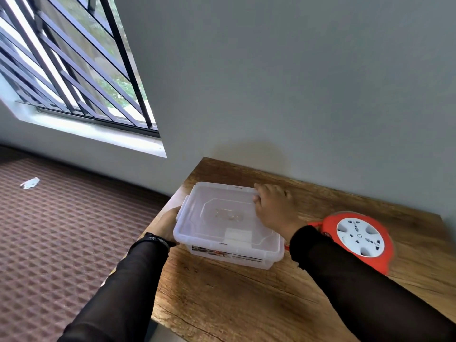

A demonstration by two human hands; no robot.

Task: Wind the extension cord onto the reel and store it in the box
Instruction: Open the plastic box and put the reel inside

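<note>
A clear plastic box (229, 223) with its lid on stands on the wooden table (246, 304). My left hand (167, 224) grips the box's left end at the side latch. My right hand (274, 208) lies over the lid's right far corner, fingers curled round its edge. To the right of the box lies the orange extension cord reel (357, 240), flat, with its white socket face up. A short piece of orange cord (314, 223) shows at the reel's left side, partly hidden by my right wrist.
The table stands against a grey wall (296, 95). Its left edge drops to a brown patterned floor (61, 230) with a white scrap (30, 183) on it. A barred window (74, 70) is at the upper left.
</note>
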